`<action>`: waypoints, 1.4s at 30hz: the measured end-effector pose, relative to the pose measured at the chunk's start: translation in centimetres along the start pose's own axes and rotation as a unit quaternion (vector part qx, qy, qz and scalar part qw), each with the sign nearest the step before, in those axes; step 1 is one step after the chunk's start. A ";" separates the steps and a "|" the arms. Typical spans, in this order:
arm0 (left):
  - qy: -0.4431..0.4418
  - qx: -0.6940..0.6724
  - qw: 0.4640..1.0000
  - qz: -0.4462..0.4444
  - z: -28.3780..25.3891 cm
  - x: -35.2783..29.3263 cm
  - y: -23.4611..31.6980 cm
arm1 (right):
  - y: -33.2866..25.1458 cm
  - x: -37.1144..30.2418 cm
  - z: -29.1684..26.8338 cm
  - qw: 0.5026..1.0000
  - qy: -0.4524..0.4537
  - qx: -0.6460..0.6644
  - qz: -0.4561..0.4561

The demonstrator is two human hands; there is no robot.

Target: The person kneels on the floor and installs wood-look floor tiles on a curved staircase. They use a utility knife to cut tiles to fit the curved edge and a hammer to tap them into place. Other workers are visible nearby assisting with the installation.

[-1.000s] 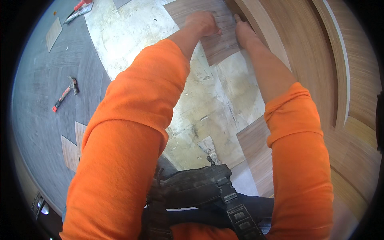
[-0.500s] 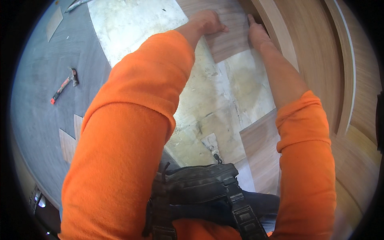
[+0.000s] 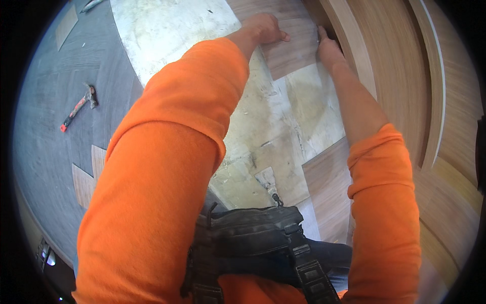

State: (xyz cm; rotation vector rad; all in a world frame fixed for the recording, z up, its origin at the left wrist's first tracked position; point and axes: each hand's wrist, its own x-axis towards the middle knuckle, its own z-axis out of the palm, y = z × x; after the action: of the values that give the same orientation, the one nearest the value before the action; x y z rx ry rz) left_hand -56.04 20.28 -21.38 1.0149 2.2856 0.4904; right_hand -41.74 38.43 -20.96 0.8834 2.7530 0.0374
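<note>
At the far end of the bare floor strip, my left hand [image 3: 262, 28] rests on a wood-look floor plank [image 3: 291, 43]. Its fingers are curled in, and whatever may be inside them is hidden. My right hand [image 3: 330, 50] is at the plank's right edge, beside the wooden panel [image 3: 359, 45]. There the index finger stretches forward, while the other fingers are mostly out of sight. Nearer to me lies the stained, pale subfloor [image 3: 258, 126]. A scraper with a wide, dirty blade [image 3: 266, 178] lies on it, close to my black waist bag [image 3: 253, 228].
A claw hammer [image 3: 79, 107] with a red and black handle lies on the grey floor [image 3: 45, 101] at left. Cut plank pieces [image 3: 83, 183] lie near my left sleeve. Another wood-look plank [image 3: 329, 187] is beside my right forearm. Wooden panelling [image 3: 400, 76] bounds the right side.
My right hand has drawn slightly back toward me along the plank's edge. My left hand stays at nearly the same spot on the plank. The view has shifted slightly.
</note>
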 end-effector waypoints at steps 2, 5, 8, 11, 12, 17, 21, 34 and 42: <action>0.005 0.010 1.000 0.014 -0.2 -0.2 -0.1 | 0.3 -0.6 0.3 1.000 0.012 0.003 -0.011; 0.010 0.004 1.000 0.022 0.0 0.2 0.0 | 1.1 -1.4 0.5 0.999 0.028 -0.016 -0.012; 0.025 0.015 0.999 0.023 0.2 0.6 -0.8 | 0.7 -2.4 0.3 0.999 0.028 -0.009 -0.021; 0.012 0.012 1.000 0.020 0.0 0.3 -0.2 | 1.0 -3.7 -0.1 1.000 -0.001 0.001 -0.004; 0.003 0.008 1.000 0.016 -0.1 0.3 0.1 | 1.3 -3.9 -0.2 1.000 -0.013 0.003 0.005; 0.004 0.007 1.000 0.023 0.0 0.6 0.1 | 2.1 -5.1 0.2 0.999 0.005 -0.052 0.001; 0.023 0.018 0.998 0.048 0.4 0.8 -1.0 | 1.1 -6.4 -0.9 0.997 -0.068 0.002 0.035; 0.015 0.020 0.999 0.022 0.0 1.1 0.1 | 5.8 -9.0 3.0 0.989 0.125 -0.069 -0.038; -0.003 0.020 1.000 0.007 0.1 1.7 -0.5 | 5.1 -9.5 2.2 0.999 -0.005 -0.033 0.027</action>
State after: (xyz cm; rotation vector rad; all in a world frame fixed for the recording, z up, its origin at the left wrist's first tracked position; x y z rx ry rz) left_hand -57.23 21.27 -22.33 1.0512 2.2928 0.4481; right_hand -30.88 36.98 -20.38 0.9369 2.7025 0.1332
